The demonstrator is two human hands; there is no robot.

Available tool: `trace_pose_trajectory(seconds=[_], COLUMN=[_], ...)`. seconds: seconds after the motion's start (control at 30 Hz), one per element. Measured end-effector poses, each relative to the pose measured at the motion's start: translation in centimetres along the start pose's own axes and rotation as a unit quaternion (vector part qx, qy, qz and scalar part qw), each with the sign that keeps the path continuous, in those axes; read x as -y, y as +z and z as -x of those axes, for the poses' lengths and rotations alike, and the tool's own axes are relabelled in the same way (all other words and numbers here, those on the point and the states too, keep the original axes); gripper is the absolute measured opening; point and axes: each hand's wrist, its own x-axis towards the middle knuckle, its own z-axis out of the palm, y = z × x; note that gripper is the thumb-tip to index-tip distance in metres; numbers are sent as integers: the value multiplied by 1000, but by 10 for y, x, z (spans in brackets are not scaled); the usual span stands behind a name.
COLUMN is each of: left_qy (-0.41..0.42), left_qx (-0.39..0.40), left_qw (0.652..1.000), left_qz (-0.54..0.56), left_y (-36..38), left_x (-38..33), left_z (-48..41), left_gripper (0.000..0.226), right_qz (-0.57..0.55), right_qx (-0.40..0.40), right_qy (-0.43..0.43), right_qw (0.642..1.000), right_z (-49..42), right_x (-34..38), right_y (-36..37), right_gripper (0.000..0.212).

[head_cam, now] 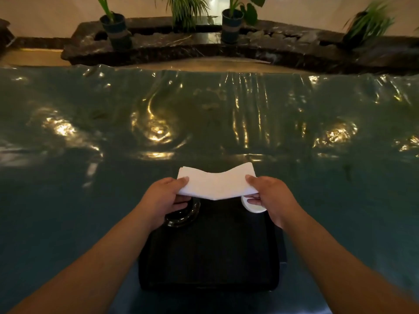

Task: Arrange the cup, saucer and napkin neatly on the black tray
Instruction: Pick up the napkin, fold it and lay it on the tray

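Note:
A white folded napkin (216, 183) hangs in the air above the far end of the black tray (208, 264). My left hand (164, 199) pinches its left edge and my right hand (272, 199) pinches its right edge; the napkin sags in the middle. Under my left hand a dark glossy saucer (182, 217) lies on the tray's far left corner, partly hidden. A white cup (252, 206) peeks out beneath my right hand at the tray's far right corner, mostly covered by the napkin and fingers.
The tray rests on a table covered with shiny dark green plastic sheet (90, 200), wrinkled and glaring with light spots. Beyond the table's far edge runs a dark stone ledge (158, 48) with several potted plants (115, 26).

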Motion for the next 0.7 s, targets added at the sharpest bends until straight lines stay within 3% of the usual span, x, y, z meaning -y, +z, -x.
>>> trace_pose_trajectory(seconds=[0.17,0.27,0.43,0.53,0.6,0.7], left_qy=[23,20,-33,-40,-36,-30], left_qx=[-47,-35,10,57,68,50], left_qw=[999,999,998,998,996,994], left_qz=[-15,-3,59,7,-46,-97], left_y=[6,4,3,3,-1,-8], left_x=[31,43,46,50,58,77], left_z=[-1,-1,4,14,21,30], left_gripper=[18,40,57,60,57,36], right_qz=[111,174,141,98,100,107], right_qx=[-1,0,38,75,89,92], right_qy=[-47,-71,-66,-43,-29,9], right_qw=[993,982,987,991,991,990], right_z=[15,20,28,35,38,41], right_x=[-27,-43,-55,-62,-70,-86], right_y=[-6,-10,-15,-18,-19,-20], right_gripper=[37,38,19,47,55,36])
